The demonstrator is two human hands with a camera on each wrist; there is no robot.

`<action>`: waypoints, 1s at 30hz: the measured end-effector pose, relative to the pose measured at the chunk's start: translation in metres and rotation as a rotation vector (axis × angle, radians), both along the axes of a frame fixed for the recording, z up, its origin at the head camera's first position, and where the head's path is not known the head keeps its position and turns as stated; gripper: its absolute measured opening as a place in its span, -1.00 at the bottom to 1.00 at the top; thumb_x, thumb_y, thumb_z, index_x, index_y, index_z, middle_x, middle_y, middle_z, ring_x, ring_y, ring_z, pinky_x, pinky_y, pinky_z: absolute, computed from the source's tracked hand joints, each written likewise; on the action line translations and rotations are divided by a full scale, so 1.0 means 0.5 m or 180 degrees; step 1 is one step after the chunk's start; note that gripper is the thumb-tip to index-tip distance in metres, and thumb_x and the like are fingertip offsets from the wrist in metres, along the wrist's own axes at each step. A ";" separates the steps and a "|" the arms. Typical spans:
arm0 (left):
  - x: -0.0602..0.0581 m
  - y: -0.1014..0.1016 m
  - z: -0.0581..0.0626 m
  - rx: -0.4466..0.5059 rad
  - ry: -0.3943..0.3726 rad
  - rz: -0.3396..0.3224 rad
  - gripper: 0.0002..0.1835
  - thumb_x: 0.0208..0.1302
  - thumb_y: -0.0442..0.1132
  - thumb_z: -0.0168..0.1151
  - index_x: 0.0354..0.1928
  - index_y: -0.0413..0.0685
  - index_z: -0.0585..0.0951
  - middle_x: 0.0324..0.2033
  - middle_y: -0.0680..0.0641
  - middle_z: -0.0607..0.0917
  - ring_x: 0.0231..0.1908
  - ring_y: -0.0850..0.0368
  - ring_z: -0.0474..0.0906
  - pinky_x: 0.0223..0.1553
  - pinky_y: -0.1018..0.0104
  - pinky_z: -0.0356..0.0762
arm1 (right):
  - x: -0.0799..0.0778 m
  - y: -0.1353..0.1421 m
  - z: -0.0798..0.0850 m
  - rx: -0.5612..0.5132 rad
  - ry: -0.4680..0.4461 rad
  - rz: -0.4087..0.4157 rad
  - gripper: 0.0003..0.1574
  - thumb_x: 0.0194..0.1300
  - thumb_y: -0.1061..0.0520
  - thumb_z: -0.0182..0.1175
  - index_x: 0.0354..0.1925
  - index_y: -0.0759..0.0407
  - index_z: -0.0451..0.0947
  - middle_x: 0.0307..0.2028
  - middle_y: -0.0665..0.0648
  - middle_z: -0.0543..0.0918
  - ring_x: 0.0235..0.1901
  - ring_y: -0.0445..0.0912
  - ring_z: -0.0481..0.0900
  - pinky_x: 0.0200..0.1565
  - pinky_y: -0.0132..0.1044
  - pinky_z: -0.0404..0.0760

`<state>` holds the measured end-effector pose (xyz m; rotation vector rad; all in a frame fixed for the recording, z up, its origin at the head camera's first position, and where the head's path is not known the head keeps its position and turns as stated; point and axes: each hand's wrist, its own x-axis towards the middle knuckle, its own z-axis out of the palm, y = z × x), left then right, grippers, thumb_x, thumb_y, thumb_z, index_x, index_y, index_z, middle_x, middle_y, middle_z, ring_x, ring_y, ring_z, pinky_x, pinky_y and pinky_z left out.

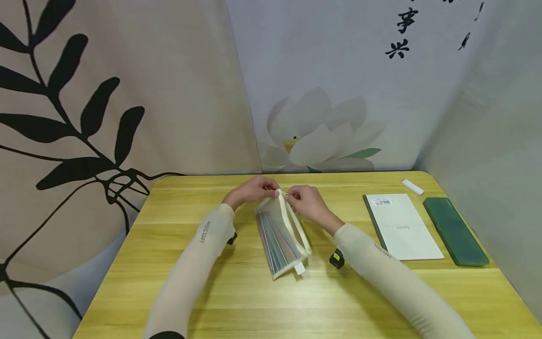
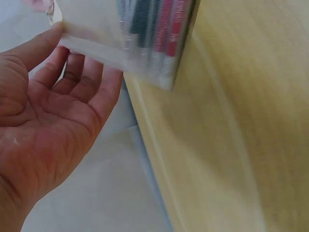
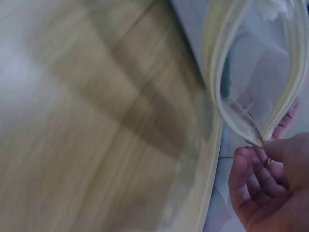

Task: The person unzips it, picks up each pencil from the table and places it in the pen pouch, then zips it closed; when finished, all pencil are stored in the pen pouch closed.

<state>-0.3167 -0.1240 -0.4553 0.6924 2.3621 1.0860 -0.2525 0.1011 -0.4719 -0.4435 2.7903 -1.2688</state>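
A see-through mesh zip pouch [image 1: 268, 214] stands tilted over the table, its cream zipper edge [image 3: 216, 63] parted into a wide loop. Slim pens [image 2: 166, 29], some red and some dark, show through its side. At the far top corner, my left hand [image 1: 256, 189] pinches the pouch between thumb and fingers. My right hand [image 1: 308, 202] faces it and pinches the end of the zipper with thumb and forefinger, the other fingers curled below. A small white tab [image 1: 299, 268] sticks out at the pouch's near end.
To the right on the wooden table [image 1: 169, 282] lie a white notebook [image 1: 406, 230] with a dark spine, a dark green flat case [image 1: 456, 231] and a small white block [image 1: 412, 187]. Printed curtains [image 1: 190, 94] hang behind the table's far edge.
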 end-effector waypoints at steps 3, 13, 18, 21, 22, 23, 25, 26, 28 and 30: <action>0.000 -0.001 -0.006 0.0039 -0.0058 -0.0008 -0.76 0.61 -0.09 0.16 0.09 -0.02 0.69 0.00 -0.05 0.72 -0.07 0.06 0.52 0.02 0.23 0.46 | -0.005 0.001 -0.004 0.0482 0.0528 0.0147 -0.72 0.61 0.03 0.19 -0.22 0.08 0.75 -0.47 0.10 0.74 -0.53 -0.16 0.57 -0.36 -0.26 0.55; 0.000 0.000 -0.009 0.0146 -0.0266 -0.0042 -0.78 0.61 -0.11 0.14 0.07 -0.02 0.66 -0.03 -0.02 0.66 -0.03 0.07 0.47 0.11 0.17 0.40 | -0.009 0.015 0.006 0.1605 0.1568 0.0451 -0.73 0.62 0.07 0.16 -0.30 0.08 0.58 -0.55 0.01 0.58 -0.57 -0.13 0.46 -0.43 -0.17 0.58; -0.002 -0.003 -0.014 0.0177 -0.0250 0.0007 -0.76 0.60 -0.08 0.15 0.09 0.00 0.66 0.01 -0.03 0.66 0.03 0.04 0.48 0.19 0.11 0.41 | -0.016 0.022 0.008 0.1891 0.1834 0.0580 -0.78 0.62 0.08 0.15 -0.26 0.08 0.52 -0.55 0.02 0.56 -0.64 -0.14 0.40 -0.53 -0.18 0.56; -0.005 -0.005 -0.012 0.0175 -0.0252 0.0058 -0.77 0.58 -0.07 0.17 0.08 0.03 0.67 0.00 -0.02 0.67 0.04 0.03 0.49 0.23 0.08 0.41 | -0.019 0.023 0.010 0.1901 0.1765 0.0636 -0.79 0.62 0.10 0.14 -0.25 0.08 0.52 -0.55 0.02 0.55 -0.65 -0.15 0.35 -0.55 -0.22 0.50; -0.006 -0.006 -0.012 0.0179 -0.0254 0.0085 -0.78 0.58 -0.07 0.18 0.07 0.03 0.67 -0.01 -0.02 0.68 0.05 0.02 0.49 0.24 0.07 0.41 | -0.019 0.023 0.012 0.1890 0.1731 0.0652 -0.81 0.62 0.11 0.15 -0.24 0.08 0.53 -0.52 0.02 0.59 -0.63 -0.15 0.40 -0.53 -0.21 0.52; -0.008 -0.007 -0.014 0.0179 -0.0247 0.0116 -0.78 0.58 -0.07 0.18 0.06 0.03 0.68 -0.02 -0.01 0.68 0.04 0.02 0.50 0.25 0.06 0.41 | -0.019 0.023 0.012 0.1904 0.1720 0.0665 -0.80 0.62 0.11 0.15 -0.25 0.07 0.54 -0.51 0.02 0.61 -0.62 -0.15 0.41 -0.52 -0.20 0.53; -0.010 -0.012 -0.017 0.0161 -0.0227 0.0203 -0.78 0.58 -0.04 0.18 0.05 0.04 0.67 -0.02 -0.01 0.68 0.04 0.03 0.51 0.26 0.07 0.42 | -0.017 0.025 0.013 0.1907 0.1696 0.0706 -0.78 0.61 0.11 0.17 -0.28 0.06 0.53 -0.52 0.00 0.61 -0.61 -0.15 0.42 -0.50 -0.19 0.54; -0.011 -0.016 -0.019 0.0147 -0.0219 0.0258 -0.77 0.59 -0.02 0.18 0.05 0.05 0.67 -0.02 -0.01 0.68 0.04 0.02 0.51 0.26 0.07 0.42 | -0.015 0.025 0.012 0.1917 0.1693 0.0727 -0.77 0.61 0.10 0.17 -0.30 0.05 0.53 -0.53 -0.01 0.60 -0.60 -0.16 0.43 -0.49 -0.19 0.56; -0.013 -0.024 -0.021 0.0113 -0.0203 0.0371 -0.75 0.59 0.00 0.18 0.06 0.05 0.66 0.00 -0.02 0.68 0.04 0.01 0.52 0.26 0.06 0.44 | -0.011 0.027 0.011 0.1898 0.1683 0.0783 -0.74 0.61 0.09 0.17 -0.33 0.03 0.52 -0.53 -0.04 0.58 -0.58 -0.18 0.45 -0.46 -0.17 0.59; -0.016 -0.033 -0.022 0.0045 -0.0179 0.0470 -0.72 0.59 0.04 0.17 0.08 0.06 0.65 0.04 -0.03 0.67 0.05 0.00 0.52 0.26 0.06 0.45 | -0.007 0.029 0.009 0.1875 0.1684 0.0833 -0.70 0.62 0.08 0.15 -0.37 0.03 0.48 -0.56 -0.05 0.50 -0.59 -0.19 0.38 -0.48 -0.19 0.57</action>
